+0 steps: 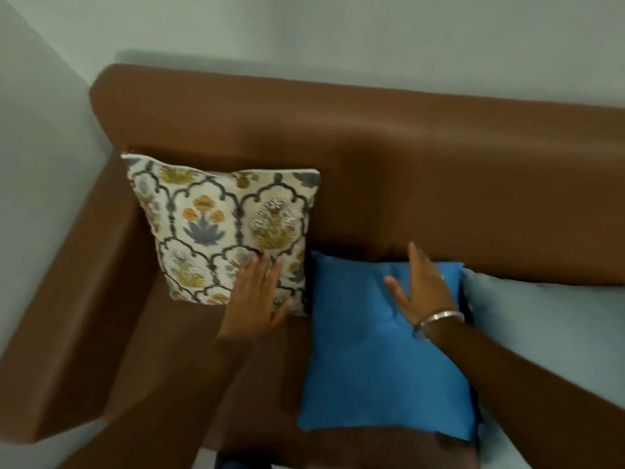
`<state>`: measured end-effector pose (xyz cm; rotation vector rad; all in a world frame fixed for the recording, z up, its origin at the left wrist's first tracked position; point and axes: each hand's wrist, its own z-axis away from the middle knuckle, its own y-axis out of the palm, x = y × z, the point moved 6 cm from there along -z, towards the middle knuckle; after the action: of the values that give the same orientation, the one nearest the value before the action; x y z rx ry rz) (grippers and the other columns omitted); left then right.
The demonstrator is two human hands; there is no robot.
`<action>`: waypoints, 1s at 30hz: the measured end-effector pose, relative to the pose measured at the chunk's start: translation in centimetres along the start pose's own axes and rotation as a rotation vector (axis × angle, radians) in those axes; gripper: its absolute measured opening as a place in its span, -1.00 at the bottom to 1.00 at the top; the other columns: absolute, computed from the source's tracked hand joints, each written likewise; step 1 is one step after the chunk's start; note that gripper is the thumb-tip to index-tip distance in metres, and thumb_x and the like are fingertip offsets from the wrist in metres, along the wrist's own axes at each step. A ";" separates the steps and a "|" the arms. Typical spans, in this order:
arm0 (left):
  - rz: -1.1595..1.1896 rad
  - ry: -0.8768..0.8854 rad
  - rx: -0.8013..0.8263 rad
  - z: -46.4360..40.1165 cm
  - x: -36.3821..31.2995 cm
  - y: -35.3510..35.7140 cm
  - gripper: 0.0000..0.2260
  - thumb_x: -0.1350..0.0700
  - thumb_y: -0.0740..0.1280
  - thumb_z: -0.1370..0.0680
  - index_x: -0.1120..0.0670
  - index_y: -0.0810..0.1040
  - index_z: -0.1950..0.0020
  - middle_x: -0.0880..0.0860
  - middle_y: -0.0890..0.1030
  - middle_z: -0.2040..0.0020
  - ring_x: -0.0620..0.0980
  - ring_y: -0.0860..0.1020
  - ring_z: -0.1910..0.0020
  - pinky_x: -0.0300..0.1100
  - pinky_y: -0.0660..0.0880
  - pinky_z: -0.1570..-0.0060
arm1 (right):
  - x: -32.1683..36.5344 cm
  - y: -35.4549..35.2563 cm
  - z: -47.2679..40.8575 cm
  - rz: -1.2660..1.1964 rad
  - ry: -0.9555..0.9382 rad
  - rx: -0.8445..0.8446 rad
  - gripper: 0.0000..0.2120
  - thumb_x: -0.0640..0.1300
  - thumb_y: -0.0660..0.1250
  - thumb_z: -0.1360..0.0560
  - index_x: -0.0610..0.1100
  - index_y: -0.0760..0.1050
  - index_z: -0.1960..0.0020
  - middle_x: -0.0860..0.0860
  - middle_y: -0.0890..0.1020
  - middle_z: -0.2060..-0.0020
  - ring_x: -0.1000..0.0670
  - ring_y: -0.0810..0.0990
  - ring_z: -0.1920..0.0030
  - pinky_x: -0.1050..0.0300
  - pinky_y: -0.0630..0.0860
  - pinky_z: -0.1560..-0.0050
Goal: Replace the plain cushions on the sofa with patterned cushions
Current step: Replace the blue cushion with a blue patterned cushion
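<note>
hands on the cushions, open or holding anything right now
Left hand: open, flat on the floral patterned cushion, holding nothing.
Right hand: open, resting on the plain blue cushion, holding nothing.

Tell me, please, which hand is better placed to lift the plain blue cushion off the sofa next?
The right hand, probably. It already lies open on the blue cushion near its top edge, while the left hand rests open on the patterned cushion propped in the sofa corner.
</note>
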<state>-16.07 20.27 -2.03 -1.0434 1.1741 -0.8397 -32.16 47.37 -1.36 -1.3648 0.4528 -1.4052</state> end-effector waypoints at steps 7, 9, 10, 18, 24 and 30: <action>0.943 -0.699 0.224 5.0 -6.5 14.5 -0.46 -0.18 0.22 -0.61 0.10 0.37 -0.48 0.07 0.51 -0.41 0.09 0.45 -0.43 -0.26 0.36 -0.33 | -16.0 6.0 6.3 -0.303 0.603 0.198 0.00 0.42 0.33 -0.33 -0.10 0.12 -0.57 -0.20 0.34 -0.49 -0.28 0.35 -0.44 -0.18 0.30 -0.43; 1.033 -0.749 0.247 4.4 -6.8 15.9 -0.55 -0.10 0.21 -0.65 0.03 0.34 -0.50 -0.03 0.47 -0.44 0.04 0.42 -0.46 -0.07 0.35 -0.42 | -17.4 7.5 7.5 -0.511 0.755 0.223 0.02 0.46 0.35 -0.27 -0.06 0.18 -0.54 -0.17 0.41 -0.45 -0.27 0.43 -0.39 -0.19 0.35 -0.40; 1.019 -0.745 0.249 4.1 -6.8 15.8 -0.55 -0.08 0.20 -0.65 0.04 0.34 -0.51 -0.02 0.46 -0.44 0.04 0.41 -0.46 -0.02 0.35 -0.43 | -17.9 7.9 7.9 -0.582 0.784 0.243 -0.02 0.43 0.37 -0.28 -0.09 0.23 -0.52 -0.16 0.45 -0.42 -0.25 0.47 -0.35 -0.18 0.39 -0.37; 1.212 -0.783 0.617 3.0 -4.2 5.5 -0.54 -0.37 0.20 -0.52 -0.24 0.52 -0.34 0.08 0.72 -0.11 0.11 0.69 0.00 0.02 0.58 0.06 | -19.1 -0.7 7.6 -0.901 0.703 0.493 -0.33 0.31 0.30 -0.38 -0.09 0.51 -0.33 -0.13 0.64 -0.22 -0.15 0.63 -0.20 -0.02 0.53 -0.23; 1.151 -0.684 0.331 -5.2 -7.9 4.1 -0.19 -0.49 -0.08 -0.44 -0.03 0.33 -0.52 0.09 0.48 -0.41 0.05 0.50 -0.26 -0.01 0.46 -0.22 | -16.8 -3.9 3.2 -1.160 0.675 0.080 -0.55 0.29 0.20 -0.51 -0.10 0.49 -0.06 -0.35 0.59 0.16 -0.17 0.53 0.17 0.08 0.46 0.17; 1.242 -0.819 0.094 -8.4 -8.9 9.6 -0.24 -0.47 -0.07 -0.51 -0.05 0.34 -0.54 0.08 0.48 -0.45 0.12 0.50 -0.33 0.07 0.49 -0.28 | -14.3 -1.1 -2.5 -1.469 0.701 -0.100 -0.10 0.57 -0.08 -0.36 0.01 0.41 -0.43 -0.06 0.54 -0.35 -0.20 0.52 -0.29 -0.24 0.40 -0.36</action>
<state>-26.17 29.94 -8.86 -0.3226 0.8004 0.4877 -38.15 58.91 -7.91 -1.2028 -0.1741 -3.1229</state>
